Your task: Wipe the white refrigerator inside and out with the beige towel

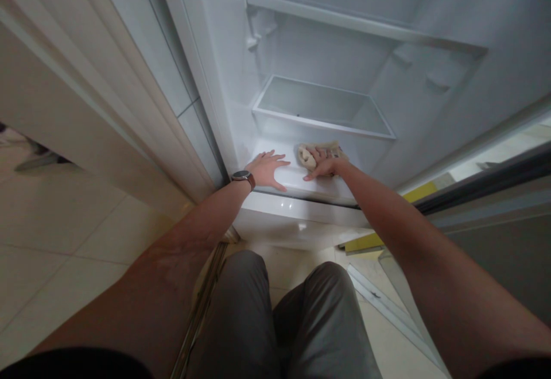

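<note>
A beige cloth (pixel 332 150), bunched up and with a dark pattern on it, is under my right hand (pixel 323 165). My fingers close over it and press it onto the white bottom (pixel 293 179) of a refrigerator. To its left, my left hand (pixel 267 169) is spread near the front edge of the same floor, fingers apart and nothing in them. A watch with a brown strap (pixel 243 178) sits on my left wrist.
Above my hands runs a low glass shelf (pixel 321 105) with a white frame, and higher up another shelf edge (pixel 365 22). The open door (pixel 495 241) stands at my right. A flat frame piece (pixel 387 304) lies on the tiles beside my knees, near something yellow (pixel 364 243).
</note>
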Demonstrator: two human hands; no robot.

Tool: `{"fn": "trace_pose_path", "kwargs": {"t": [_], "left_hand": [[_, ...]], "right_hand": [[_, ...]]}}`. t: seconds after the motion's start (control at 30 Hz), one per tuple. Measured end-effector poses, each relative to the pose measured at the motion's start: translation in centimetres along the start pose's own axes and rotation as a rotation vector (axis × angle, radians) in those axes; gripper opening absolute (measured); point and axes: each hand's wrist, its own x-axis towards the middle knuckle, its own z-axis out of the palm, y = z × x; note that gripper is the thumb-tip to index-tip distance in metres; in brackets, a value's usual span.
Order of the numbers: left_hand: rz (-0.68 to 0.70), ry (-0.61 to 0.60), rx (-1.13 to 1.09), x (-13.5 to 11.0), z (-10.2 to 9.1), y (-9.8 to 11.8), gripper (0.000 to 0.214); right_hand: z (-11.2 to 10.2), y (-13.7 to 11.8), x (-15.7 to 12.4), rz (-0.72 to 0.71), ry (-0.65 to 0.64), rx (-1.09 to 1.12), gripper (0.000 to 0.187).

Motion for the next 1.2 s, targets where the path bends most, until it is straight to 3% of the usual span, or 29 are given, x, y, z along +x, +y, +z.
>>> {"fn": "trace_pose_path", "kwargs": {"t": [1.2], "left_hand": [[-0.001,0.01,-0.002,0.0,0.1,0.0,0.116]], "right_hand": [[0.6,0.7,0.9,-0.011,0.016,0.0,0.16]]}}
